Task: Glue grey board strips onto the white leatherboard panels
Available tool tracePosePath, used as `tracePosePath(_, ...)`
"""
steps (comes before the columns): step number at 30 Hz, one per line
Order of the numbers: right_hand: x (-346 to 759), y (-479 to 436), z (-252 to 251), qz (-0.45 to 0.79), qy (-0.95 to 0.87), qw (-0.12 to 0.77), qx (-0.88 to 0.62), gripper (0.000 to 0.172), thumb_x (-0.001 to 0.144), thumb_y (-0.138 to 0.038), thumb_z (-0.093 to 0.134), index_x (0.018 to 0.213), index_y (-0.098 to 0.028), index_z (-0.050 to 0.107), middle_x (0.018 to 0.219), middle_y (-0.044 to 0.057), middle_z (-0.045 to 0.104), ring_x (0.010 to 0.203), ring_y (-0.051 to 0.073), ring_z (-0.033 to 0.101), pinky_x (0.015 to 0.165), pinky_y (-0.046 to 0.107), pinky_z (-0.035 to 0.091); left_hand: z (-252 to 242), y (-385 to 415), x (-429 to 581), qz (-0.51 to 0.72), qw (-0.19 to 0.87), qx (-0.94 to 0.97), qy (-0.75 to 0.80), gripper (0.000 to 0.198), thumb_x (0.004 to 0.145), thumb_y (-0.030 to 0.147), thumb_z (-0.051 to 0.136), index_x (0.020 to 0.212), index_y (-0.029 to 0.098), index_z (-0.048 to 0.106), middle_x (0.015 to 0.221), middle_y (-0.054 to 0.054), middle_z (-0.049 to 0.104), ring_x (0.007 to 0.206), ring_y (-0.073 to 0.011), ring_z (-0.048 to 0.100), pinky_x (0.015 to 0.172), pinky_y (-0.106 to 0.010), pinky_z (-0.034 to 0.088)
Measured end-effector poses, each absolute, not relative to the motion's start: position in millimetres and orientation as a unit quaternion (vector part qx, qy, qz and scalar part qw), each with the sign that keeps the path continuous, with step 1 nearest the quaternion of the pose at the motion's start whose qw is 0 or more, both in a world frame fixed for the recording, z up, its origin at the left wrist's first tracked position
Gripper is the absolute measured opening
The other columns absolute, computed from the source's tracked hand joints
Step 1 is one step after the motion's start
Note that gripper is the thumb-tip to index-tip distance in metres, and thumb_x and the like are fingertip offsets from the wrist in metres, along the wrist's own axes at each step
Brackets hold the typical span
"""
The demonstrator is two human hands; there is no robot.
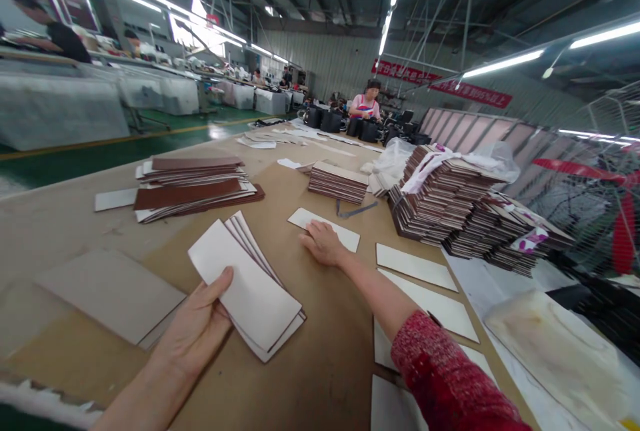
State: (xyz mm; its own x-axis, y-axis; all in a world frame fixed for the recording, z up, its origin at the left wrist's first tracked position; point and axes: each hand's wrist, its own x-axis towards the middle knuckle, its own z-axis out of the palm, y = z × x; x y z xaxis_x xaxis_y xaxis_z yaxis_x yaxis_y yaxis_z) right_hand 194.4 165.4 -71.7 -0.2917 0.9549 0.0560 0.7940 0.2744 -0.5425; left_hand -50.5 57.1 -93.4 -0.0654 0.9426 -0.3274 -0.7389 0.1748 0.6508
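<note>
My left hand [197, 324] grips a fanned stack of white rectangular cards with brown edges [247, 288], thumb on top, just above the brown table [310, 378]. My right hand [323, 242], in a red sleeve, rests palm down with fingers together on a single white card [345, 234] lying flat farther out. More single white cards [415, 266] lie in a row to its right.
Piles of brown and white cards [195, 188] sit at the left, a small pile [337, 181] in the middle, and big slanted stacks [450, 204] at the right. Grey board sheets [113, 291] lie near left. A person works at the table's far end.
</note>
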Motion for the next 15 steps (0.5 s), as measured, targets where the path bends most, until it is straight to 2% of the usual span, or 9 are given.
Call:
tracePosePath(3, 170, 137, -51, 0.286, -0.779, 0.222, -0.513, 0.049, 0.108, -0.048, 0.031, 0.127, -0.018, 0.064, 0.135, 0.012, 0.065, 0.127, 0.023, 0.058, 0.107, 0.04, 0.044, -91, 57, -46, 0.625, 0.673, 0.139, 0.37, 0.025, 0.093, 0.002, 0.057, 0.112, 0.009, 0.071, 0.095, -0.012, 0.08, 0.076, -0.0205, 0.078, 0.08, -0.033, 0.066)
tracePosePath(5, 154, 113, -44, 0.391, -0.759, 0.235, -0.464, 0.06, 0.107, -0.054, 0.019, 0.124, -0.019, 0.065, 0.117, 0.009, 0.073, 0.107, 0.02, 0.068, 0.088, 0.033, 0.054, -90, 57, -44, 0.625, 0.677, 0.145, 0.36, 0.027, 0.093, 0.003, 0.059, 0.116, 0.009, 0.071, 0.099, -0.014, 0.079, 0.079, -0.0221, 0.078, 0.081, -0.035, 0.066)
tracePosePath(6, 147, 101, -43, 0.452, -0.731, 0.246, -0.448, 0.061, 0.106, -0.057, 0.022, 0.119, -0.018, 0.066, 0.107, 0.008, 0.075, 0.096, 0.02, 0.071, 0.078, 0.031, 0.056, -90, 57, -43, 0.625, 0.679, 0.147, 0.357, 0.027, 0.092, 0.004, 0.06, 0.117, 0.009, 0.071, 0.1, -0.015, 0.079, 0.079, -0.0229, 0.078, 0.081, -0.035, 0.066)
tracePosePath(8, 137, 85, -46, 0.523, -0.673, 0.274, -0.446, 0.054, 0.101, -0.058, 0.035, 0.104, -0.017, 0.069, 0.087, 0.006, 0.074, 0.075, 0.019, 0.069, 0.063, 0.028, 0.053, -91, 55, -42, 0.622, 0.682, 0.15, 0.355, 0.028, 0.09, 0.005, 0.064, 0.117, 0.009, 0.071, 0.099, -0.015, 0.079, 0.079, -0.0239, 0.078, 0.08, -0.035, 0.066)
tracePosePath(11, 136, 81, -52, 0.479, -0.65, 0.313, -0.499, 0.039, 0.093, -0.051, 0.049, 0.083, -0.018, 0.066, 0.065, 0.0, 0.063, 0.056, 0.015, 0.056, 0.051, 0.025, 0.042, -92, 53, -42, 0.622, 0.681, 0.144, 0.357, 0.027, 0.089, 0.005, 0.065, 0.114, 0.009, 0.072, 0.098, -0.016, 0.079, 0.078, -0.0239, 0.078, 0.079, -0.034, 0.066)
tracePosePath(13, 145, 89, -50, 0.428, -0.657, 0.326, -0.528, 0.035, 0.091, -0.048, 0.052, 0.075, -0.019, 0.064, 0.058, -0.003, 0.055, 0.052, 0.013, 0.048, 0.05, 0.025, 0.036, -92, 53, -43, 0.636, 0.673, 0.127, 0.355, 0.026, 0.089, 0.003, 0.064, 0.113, 0.009, 0.072, 0.098, -0.015, 0.08, 0.077, -0.0224, 0.078, 0.079, -0.033, 0.066)
tracePosePath(15, 161, 102, -42, 0.374, -0.665, 0.337, -0.552, 0.033, 0.09, -0.047, 0.053, 0.078, -0.019, 0.066, 0.062, -0.003, 0.056, 0.058, 0.014, 0.049, 0.053, 0.025, 0.036, -91, 53, -46, 0.654, 0.666, 0.098, 0.345, 0.027, 0.091, 0.002, 0.061, 0.114, 0.009, 0.072, 0.097, -0.012, 0.08, 0.076, -0.0201, 0.078, 0.08, -0.031, 0.066)
